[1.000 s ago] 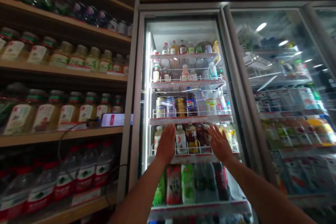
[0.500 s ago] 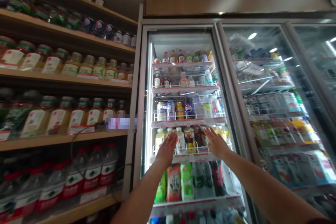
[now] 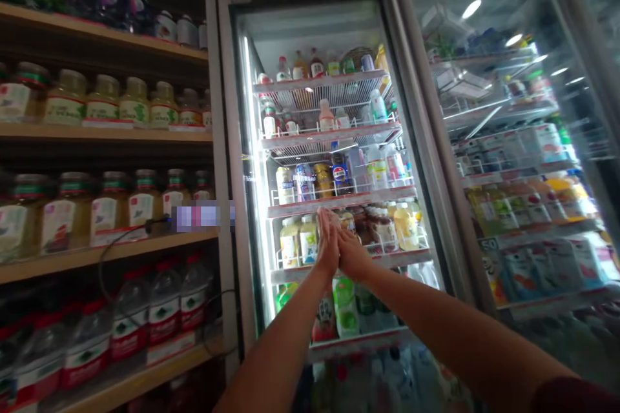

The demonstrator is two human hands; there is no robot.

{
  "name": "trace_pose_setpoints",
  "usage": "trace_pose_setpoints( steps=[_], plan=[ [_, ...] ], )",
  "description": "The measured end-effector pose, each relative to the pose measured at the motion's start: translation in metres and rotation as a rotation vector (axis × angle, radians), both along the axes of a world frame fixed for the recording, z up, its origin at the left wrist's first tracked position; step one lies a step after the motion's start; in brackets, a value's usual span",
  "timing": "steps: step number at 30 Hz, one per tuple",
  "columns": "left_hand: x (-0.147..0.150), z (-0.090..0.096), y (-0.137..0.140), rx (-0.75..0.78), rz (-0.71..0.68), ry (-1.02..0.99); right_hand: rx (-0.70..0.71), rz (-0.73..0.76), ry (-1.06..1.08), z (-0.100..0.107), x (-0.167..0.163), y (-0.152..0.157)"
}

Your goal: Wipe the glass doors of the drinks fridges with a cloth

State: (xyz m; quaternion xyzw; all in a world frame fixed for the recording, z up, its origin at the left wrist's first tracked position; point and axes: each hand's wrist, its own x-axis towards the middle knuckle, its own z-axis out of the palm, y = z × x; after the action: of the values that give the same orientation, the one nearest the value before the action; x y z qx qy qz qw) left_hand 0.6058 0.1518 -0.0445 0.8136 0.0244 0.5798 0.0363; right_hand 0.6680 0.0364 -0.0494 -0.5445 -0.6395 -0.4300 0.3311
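My left hand (image 3: 328, 244) and my right hand (image 3: 354, 254) meet palm to palm in front of the lit drinks fridge (image 3: 310, 204). Both have their fingers stretched out and pointing up, and nothing shows between them. Behind them, partly covered, is a fridge shelf of bottles, with a pale yellow bottle (image 3: 290, 242) on the left and another yellow bottle (image 3: 405, 227) on the right. Below my wrists stands a green-labelled bottle (image 3: 345, 306).
Wooden shelves (image 3: 97, 134) on the left carry rows of jars and red-capped water bottles (image 3: 163, 300). A cable (image 3: 109, 258) hangs from a small lit display (image 3: 196, 215). A second glass-doored fridge (image 3: 520, 168) with cartons stands on the right.
My two hands, apart half a second ago, have come together palm to palm. The view has shifted, and the fridge now sits nearer and higher in the picture.
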Motion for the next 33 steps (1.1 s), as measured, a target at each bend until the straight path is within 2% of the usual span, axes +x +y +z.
trace_pose_setpoints(
  steps=[2, 5, 8, 10, 12, 15, 18, 20, 22, 25, 29, 31, 33],
  plan=[
    [-0.009, 0.004, -0.003, 0.023, -0.018, -0.012, 0.011, -0.029, -0.008, 0.010, 0.004, 0.003],
    [-0.036, 0.020, 0.004, 0.106, -0.001, -0.020, 0.066, -0.123, -0.024, 0.039, 0.025, -0.009],
    [-0.055, 0.037, 0.020, 0.178, 0.069, -0.032, 0.213, -0.220, -0.043, 0.068, 0.050, -0.021],
    [-0.056, 0.043, 0.031, 0.182, 0.111, -0.039, 0.324, -0.250, -0.047, 0.075, 0.060, -0.023],
    [-0.050, 0.043, 0.040, 0.191, 0.157, -0.054, 0.367, -0.239, -0.082, 0.074, 0.064, -0.019],
    [-0.042, 0.037, 0.049, 0.283, 0.255, -0.088, 0.299, -0.194, -0.173, 0.073, 0.061, -0.014],
    [-0.041, 0.035, 0.053, 0.331, 0.294, -0.078, 0.255, -0.192, -0.149, 0.095, 0.063, -0.014],
    [-0.041, 0.036, 0.054, 0.328, 0.301, -0.050, 0.322, -0.205, -0.054, 0.116, 0.071, -0.012],
    [-0.040, 0.038, 0.053, 0.326, 0.310, -0.027, 0.354, -0.206, 0.022, 0.126, 0.080, -0.005],
    [-0.042, 0.040, 0.046, 0.298, 0.326, 0.004, 0.300, -0.177, 0.019, 0.109, 0.080, 0.005],
    [-0.051, 0.042, 0.030, 0.242, 0.360, 0.123, 0.037, -0.187, -0.090, 0.075, 0.053, -0.008],
    [-0.054, 0.043, 0.025, 0.232, 0.365, 0.163, -0.101, -0.235, -0.168, 0.078, 0.047, -0.025],
    [-0.053, 0.043, 0.022, 0.228, 0.388, 0.153, -0.091, -0.245, -0.213, 0.092, 0.058, -0.043]
  ],
)
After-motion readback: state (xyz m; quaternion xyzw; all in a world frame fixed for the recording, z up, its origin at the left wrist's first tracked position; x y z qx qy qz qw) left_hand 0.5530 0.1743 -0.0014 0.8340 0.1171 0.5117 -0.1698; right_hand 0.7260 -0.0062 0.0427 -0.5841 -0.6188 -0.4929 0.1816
